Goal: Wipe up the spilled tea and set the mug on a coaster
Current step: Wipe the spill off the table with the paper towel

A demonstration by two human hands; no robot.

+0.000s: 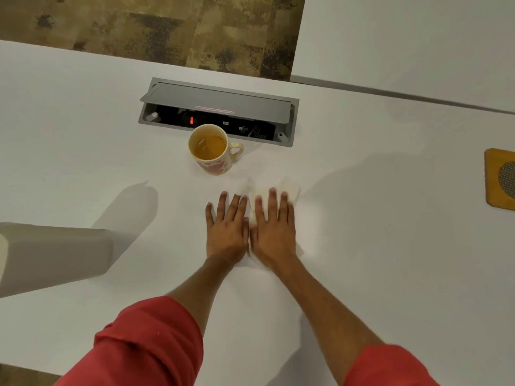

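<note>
One mug [214,151] stands upright on the white bench [83,162], cream with pink blotches on its side, its handle pointing right; it holds amber tea partway up, and it sits directly on the bench surface, not on any coaster. Just in front of it, nearer the person, lies one white tissue [289,189], crumpled and hard to make out against the bench; whether any wet patch shows beneath it I cannot tell. Two hands lie flat, palms down, side by side and almost touching; the right hand [274,229] presses on the tissue with fingers spread and straight, gripping nothing; the left hand [227,231] rests flat too, fingers spread, at the tissue's left edge, and it also grips nothing. Two red sleeves [150,341] are rolled up above the forearms. Just behind the mug, one grey socket box [220,103] is sunk into the bench, its lid propped open, with one small red light glowing inside. One wooden coaster [498,179] lies at the far right edge, cut off by the frame, well apart from the mug. One pale boxy thing [53,257] sits at the left edge; beyond the bench is patchy brown carpet [167,26].
</note>
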